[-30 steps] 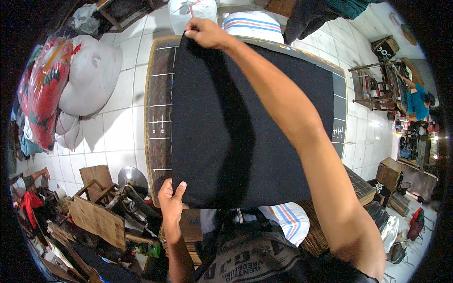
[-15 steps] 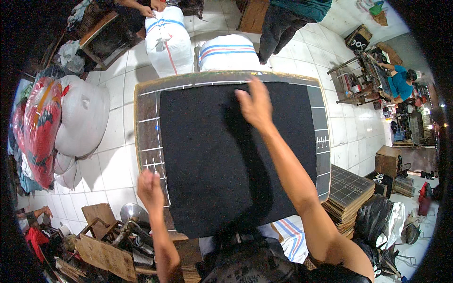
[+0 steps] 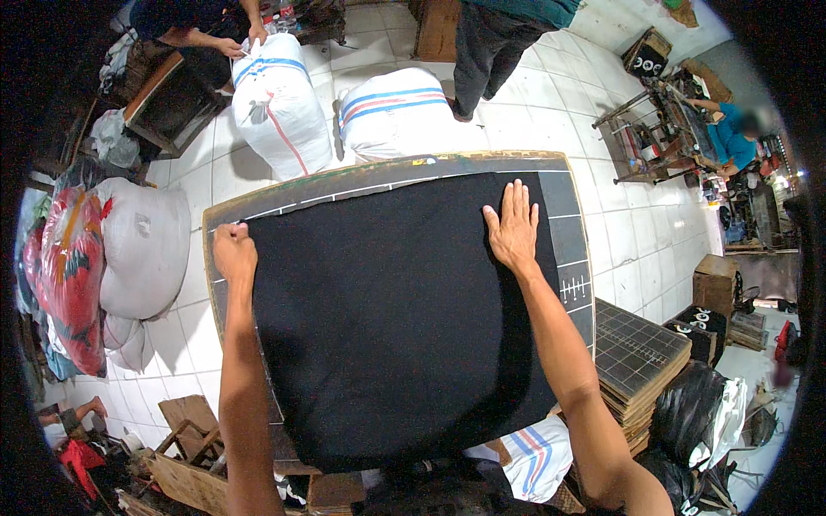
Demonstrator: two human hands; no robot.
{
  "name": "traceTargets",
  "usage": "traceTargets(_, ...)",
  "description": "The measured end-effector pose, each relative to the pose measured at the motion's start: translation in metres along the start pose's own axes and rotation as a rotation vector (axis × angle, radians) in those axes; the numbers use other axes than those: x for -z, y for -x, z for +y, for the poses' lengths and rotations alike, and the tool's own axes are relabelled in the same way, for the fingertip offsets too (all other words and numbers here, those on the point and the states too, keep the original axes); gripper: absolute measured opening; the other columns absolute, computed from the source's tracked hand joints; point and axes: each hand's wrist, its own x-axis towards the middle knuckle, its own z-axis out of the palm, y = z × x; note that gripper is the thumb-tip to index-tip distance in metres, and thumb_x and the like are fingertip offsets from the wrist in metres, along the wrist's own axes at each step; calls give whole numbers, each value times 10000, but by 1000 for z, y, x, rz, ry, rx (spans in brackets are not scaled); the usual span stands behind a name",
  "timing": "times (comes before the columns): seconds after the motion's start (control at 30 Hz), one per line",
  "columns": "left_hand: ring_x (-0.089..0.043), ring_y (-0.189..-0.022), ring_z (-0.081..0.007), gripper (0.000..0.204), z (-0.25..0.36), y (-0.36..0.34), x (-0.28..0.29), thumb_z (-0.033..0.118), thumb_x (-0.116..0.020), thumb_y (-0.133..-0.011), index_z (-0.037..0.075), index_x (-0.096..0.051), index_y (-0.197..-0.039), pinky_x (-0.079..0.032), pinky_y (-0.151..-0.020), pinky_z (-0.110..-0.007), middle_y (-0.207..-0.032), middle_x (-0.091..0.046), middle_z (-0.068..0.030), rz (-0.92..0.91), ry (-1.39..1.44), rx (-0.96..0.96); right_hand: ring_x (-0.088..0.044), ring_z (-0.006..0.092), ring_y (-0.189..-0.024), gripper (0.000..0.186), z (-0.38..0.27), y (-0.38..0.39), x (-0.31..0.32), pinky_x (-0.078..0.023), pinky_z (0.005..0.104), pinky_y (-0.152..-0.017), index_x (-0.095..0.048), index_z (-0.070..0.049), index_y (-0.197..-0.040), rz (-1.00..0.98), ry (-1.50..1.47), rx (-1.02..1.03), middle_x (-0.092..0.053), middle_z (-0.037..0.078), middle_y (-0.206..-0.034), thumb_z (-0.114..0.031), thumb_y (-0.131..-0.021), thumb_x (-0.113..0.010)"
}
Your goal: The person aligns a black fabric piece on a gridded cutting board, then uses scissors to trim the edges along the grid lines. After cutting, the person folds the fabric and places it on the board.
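Observation:
A black cloth [image 3: 396, 318] lies spread over a dark board [image 3: 559, 202] marked with white lines. My right hand [image 3: 514, 232] rests palm down near the cloth's far right corner, fingers stretched and the thumb out to the side. At the far left corner is my left hand [image 3: 234, 249], closed like a fist beside the cloth's edge. Whatever its fingers pinch, if anything, is hidden or too small to name. The cloth's near edge hangs by the board's near side, close to my body.
A stack of lined boards [image 3: 641, 348] stands at the right. Beyond the board are white sacks [image 3: 391, 112]; a person's hands [image 3: 245, 43] touch one's top. Another person [image 3: 508, 43] stands behind. Stuffed bags [image 3: 146, 245] sit left, wooden frames [image 3: 185, 469] lower left.
My left hand has moved up from the board's left side to the cloth's far left corner. My right hand has moved right and now lies flat. The view has shifted.

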Motion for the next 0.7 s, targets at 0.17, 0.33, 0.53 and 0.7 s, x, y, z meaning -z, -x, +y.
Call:
traceTargets(0.17,-615,-1052,-383,316,93,46,-30,206,-731,-848,-4,-658,-1074,-471,-941,-471,-1091,-653,-192,245,42,-317,-141,332,-1531,757,-5,0,3,-103,540,-1221,-254,22,-1548,11,-8,-6,-185,198,-1641,-511,-1027,-386)
traceTargets(0.33,-569,-1084,-329,376,202,97,-93,306,-771,-814,31,-706,-1061,-446,-903,-466,-1027,-656,-130,-263,162,-701,-152,338,-1528,747,-6,0,5,-113,553,-1217,-265,20,-1543,15,-7,2,-183,195,-1642,-500,-1026,-402)
traceTargets(0.53,-653,-876,-337,173,230,81,-99,190,-663,-903,23,-652,-859,-462,-823,-474,-881,-659,-170,-450,310,-497,-152,338,-1528,757,-1,-1,4,-118,570,-1211,-267,17,-1543,14,-18,23,-183,191,-1642,-512,-1021,-409)
traceTargets(0.7,-689,-814,-342,181,235,67,-95,185,-675,-889,8,-673,-853,-505,-757,-448,-814,-697,-198,-627,211,-362,-162,352,-1523,751,-1,-15,8,-122,599,-1198,-285,-8,-1544,3,-12,84,-198,195,-1636,-516,-1011,-433)
